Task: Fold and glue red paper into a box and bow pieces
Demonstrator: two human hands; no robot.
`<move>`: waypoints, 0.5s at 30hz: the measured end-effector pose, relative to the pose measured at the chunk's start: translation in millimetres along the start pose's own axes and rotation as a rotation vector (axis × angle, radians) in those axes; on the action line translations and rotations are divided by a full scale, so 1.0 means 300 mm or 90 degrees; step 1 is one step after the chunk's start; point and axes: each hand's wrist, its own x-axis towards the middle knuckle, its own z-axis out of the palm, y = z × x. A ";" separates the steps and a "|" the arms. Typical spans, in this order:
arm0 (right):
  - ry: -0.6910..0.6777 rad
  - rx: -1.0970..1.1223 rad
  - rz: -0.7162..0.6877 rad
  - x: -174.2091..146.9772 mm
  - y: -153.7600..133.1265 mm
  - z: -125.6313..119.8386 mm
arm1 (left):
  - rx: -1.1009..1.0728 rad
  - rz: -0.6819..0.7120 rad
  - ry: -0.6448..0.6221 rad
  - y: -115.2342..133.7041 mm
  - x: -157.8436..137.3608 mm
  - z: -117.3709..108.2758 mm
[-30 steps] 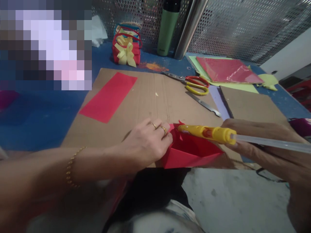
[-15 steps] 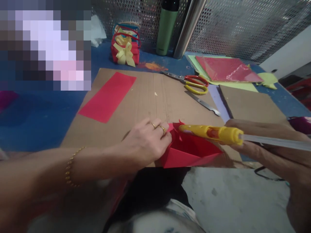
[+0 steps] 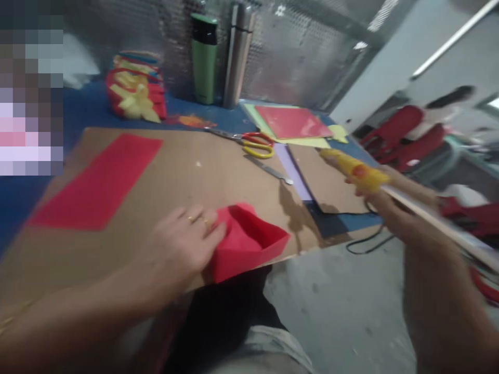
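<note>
My left hand [image 3: 191,236] is closed on the left end of a red paper box [image 3: 245,259], pinching its wall with the fingertips partly hidden. The box is open at the top and sits at the front edge of a brown cardboard sheet [image 3: 183,176]. Off to the right, my right hand [image 3: 397,208] grips a yellow hot glue gun [image 3: 358,171], holding it in the air with its nozzle pointing left. A long whitish glue stick [image 3: 440,223] sticks out of the gun's back end. To the left lies a flat red paper strip [image 3: 97,182].
Scissors [image 3: 257,144] and a metal blade [image 3: 273,171] lie behind the box. Farther back are coloured paper sheets [image 3: 292,122], a green bottle [image 3: 204,67], a steel flask [image 3: 237,62] and small red boxes with yellow bows [image 3: 136,93]. A cardboard piece [image 3: 331,182] lies right.
My right hand has lifted the glue gun away from the box, up and to the right. My left hand stays on the box. The view has swung to the right.
</note>
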 end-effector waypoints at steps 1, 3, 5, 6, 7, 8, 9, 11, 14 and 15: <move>-0.023 -0.015 -0.022 0.006 0.043 0.005 | 0.002 -0.001 0.017 -0.007 -0.007 0.010; -0.048 -0.065 -0.024 0.005 0.128 0.022 | -0.001 0.011 0.039 -0.021 -0.015 0.026; -0.024 -0.125 -0.005 -0.007 0.209 0.051 | 0.008 0.024 0.044 -0.025 -0.013 0.029; -0.018 -0.138 0.002 -0.015 0.247 0.067 | 0.019 0.022 0.044 -0.022 -0.009 0.026; -0.018 -0.139 0.002 -0.021 0.284 0.082 | 0.031 0.016 0.047 -0.016 -0.003 0.022; -0.022 -0.134 -0.004 -0.026 0.318 0.095 | 0.043 0.009 0.047 -0.009 0.003 0.017; -0.033 -0.124 -0.014 -0.029 0.348 0.105 | 0.052 0.009 0.041 -0.002 0.010 0.011; -0.057 -0.117 -0.026 -0.025 0.387 0.113 | 0.049 0.018 0.018 0.009 0.024 -0.002; -0.044 -0.220 0.003 -0.006 0.345 0.100 | 0.042 0.024 -0.034 0.011 0.040 -0.020; -0.047 -0.262 0.005 0.002 0.297 0.095 | 0.039 0.026 -0.047 0.010 0.043 -0.026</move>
